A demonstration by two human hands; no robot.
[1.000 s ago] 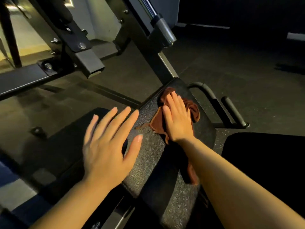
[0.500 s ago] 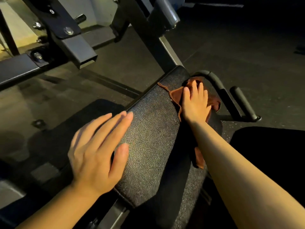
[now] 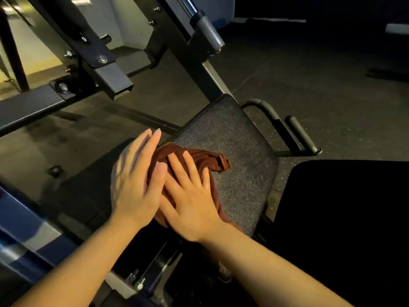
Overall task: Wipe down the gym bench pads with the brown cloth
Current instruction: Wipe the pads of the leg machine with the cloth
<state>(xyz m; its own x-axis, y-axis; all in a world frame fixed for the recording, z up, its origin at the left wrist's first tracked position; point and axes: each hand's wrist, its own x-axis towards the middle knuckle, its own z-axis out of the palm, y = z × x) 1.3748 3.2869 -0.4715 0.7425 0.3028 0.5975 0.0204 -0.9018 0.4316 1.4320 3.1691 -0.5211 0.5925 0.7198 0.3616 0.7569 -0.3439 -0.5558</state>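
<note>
A black textured bench pad (image 3: 234,138) slants away from me in the middle of the view. The brown cloth (image 3: 208,159) lies bunched on the pad's near left part. My right hand (image 3: 190,193) presses flat on the cloth with straight, spread fingers. Beside it, my left hand (image 3: 135,180) is flat with straight fingers at the pad's left edge, its thumb against the cloth and touching my right hand. Part of the cloth is hidden under my right palm.
A black curved handle (image 3: 272,114) and a second grip (image 3: 301,134) stick out right of the pad. A second black pad (image 3: 345,218) fills the lower right. Steel frame beams (image 3: 110,78) and a bar sleeve (image 3: 208,34) stand ahead. Dark rubber floor (image 3: 309,85) lies beyond.
My right hand has dragged the cloth from the pad's far right corner back to its near left part. My left hand has moved right and now touches the cloth and my right hand.
</note>
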